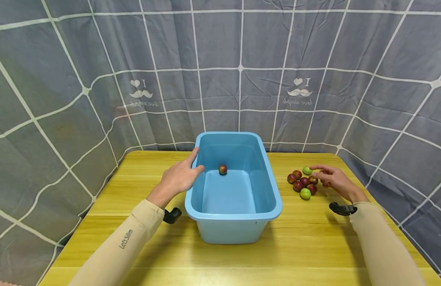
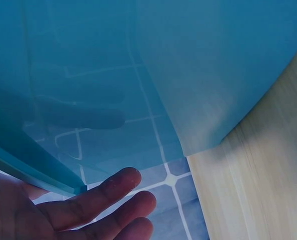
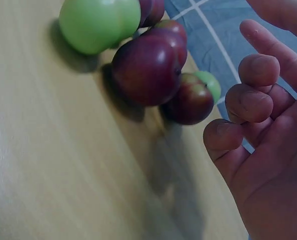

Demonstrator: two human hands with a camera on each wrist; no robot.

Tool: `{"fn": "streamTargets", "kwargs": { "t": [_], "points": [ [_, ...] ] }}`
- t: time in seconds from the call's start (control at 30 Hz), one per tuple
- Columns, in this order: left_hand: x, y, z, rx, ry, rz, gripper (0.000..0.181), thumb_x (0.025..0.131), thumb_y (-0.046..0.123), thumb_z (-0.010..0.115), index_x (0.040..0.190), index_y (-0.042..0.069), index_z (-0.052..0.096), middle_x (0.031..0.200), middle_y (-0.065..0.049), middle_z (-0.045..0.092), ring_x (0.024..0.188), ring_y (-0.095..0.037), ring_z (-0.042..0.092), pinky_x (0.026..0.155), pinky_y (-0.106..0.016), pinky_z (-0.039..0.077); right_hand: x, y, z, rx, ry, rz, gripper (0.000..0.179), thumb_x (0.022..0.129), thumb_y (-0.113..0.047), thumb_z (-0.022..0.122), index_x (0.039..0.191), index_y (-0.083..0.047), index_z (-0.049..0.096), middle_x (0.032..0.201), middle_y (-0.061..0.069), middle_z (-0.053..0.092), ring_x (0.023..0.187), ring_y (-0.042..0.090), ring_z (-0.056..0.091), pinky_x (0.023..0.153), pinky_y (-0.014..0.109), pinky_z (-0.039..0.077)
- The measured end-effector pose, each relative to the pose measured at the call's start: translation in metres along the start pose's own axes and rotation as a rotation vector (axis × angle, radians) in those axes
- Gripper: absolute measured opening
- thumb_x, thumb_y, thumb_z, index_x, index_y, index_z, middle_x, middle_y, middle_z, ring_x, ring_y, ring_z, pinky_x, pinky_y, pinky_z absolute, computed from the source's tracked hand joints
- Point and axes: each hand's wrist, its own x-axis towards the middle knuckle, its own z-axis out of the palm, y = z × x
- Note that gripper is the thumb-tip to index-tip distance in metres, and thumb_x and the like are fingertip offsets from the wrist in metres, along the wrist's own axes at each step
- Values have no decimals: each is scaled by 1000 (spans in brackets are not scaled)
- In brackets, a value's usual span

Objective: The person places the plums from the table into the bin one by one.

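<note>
My left hand point(image 1: 181, 176) rests at the left rim of a light blue plastic basin point(image 1: 232, 216), thumb over the edge, index finger stretched along it. In the left wrist view its fingers point(image 2: 108, 192) are nearly straight outside the wall. One red plum point(image 1: 222, 170) lies inside the basin toward the far end. My right hand point(image 1: 334, 180) hovers at the right side of a cluster of plums, fingers loosely bent, nothing visible in its grasp. Dark red plums point(image 3: 147, 70) lie bunched there with a near green plum point(image 1: 305, 194) and a far green plum point(image 1: 307, 170).
Everything stands on a yellow wooden table point(image 1: 152, 246). A grey curtain point(image 1: 220, 91) with white grid lines surrounds the back and sides. Black straps with small devices sit on both wrists, below the beige sleeves point(image 1: 125, 238).
</note>
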Motion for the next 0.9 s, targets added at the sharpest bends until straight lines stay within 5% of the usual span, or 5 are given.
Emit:
{"fn": "streamTargets", "kwargs": {
  "t": [0.33,0.6,0.9],
  "points": [
    [1,-2,0,2,4,3,75,96,55,38,163,36,8,115,-12,67,76,-26,62,57,-39,44,-2,16,0,-46,75,40,53,101,-34,61,143,-4,51,97,1,54,76,20,48,65,31,44],
    [1,-3,0,0,-3,9,75,97,54,38,163,35,8,102,-10,66,74,-26,61,57,-38,43,-2,26,0,-50,110,82,57,100,-36,62,145,-3,48,73,-2,44,60,21,44,58,29,44],
    [1,-3,0,2,-5,5,74,97,53,38,163,36,7,90,-9,64,71,-25,61,57,-38,43,1,33,0,-76,136,104,60,98,-38,65,145,-3,49,69,-7,44,59,15,43,57,28,38]
  ]
}}
